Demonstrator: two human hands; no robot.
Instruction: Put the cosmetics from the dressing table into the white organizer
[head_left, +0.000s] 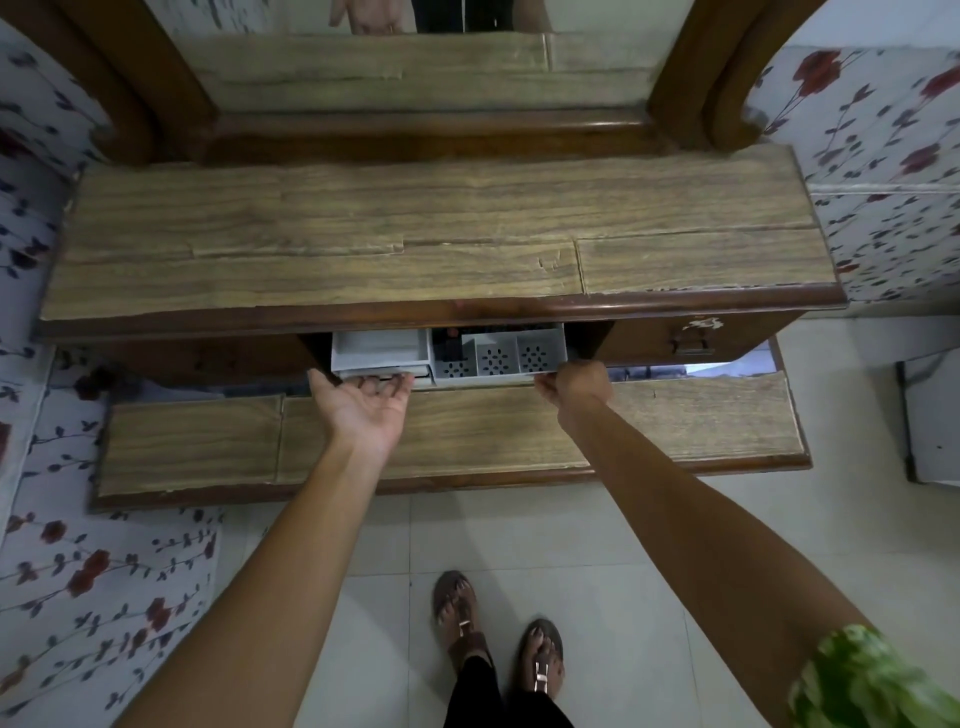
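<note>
Under the dressing table (441, 228) top, in the open gap between top and lower shelf (467, 431): white organizer (447, 351), most of it tucked back in shadow, front edge poking out. Left part of organizer a flat shallow tray; right part split into small bins with dotted hole patterns on their fronts. Something dark in the bin behind those, too dim to name.

Left hand (363, 402) palm up, fingers curled upward under the front left edge of organizer, gripping it from below. Right hand (574, 387) knuckles up, fingers folded round the front right corner of organizer, holding it. Both forearms stretched forward from the bottom of the head view.

Top of dressing table covered in wood-grain sheet, seams and peeling edges showing. Lower shelf covered the same way. Drawer handle (691, 343) on the right front of dressing table. Mirror (415, 57) in a dark wooden frame at the back, reflecting the wood-grain top and part of a person.

White floor tiles below, two feet in sandals (498, 639) at bottom centre. Flowered cloth (98, 582) at left, flowered covering on the walls at both sides. Green patterned sleeve (872, 680) at bottom right corner.
</note>
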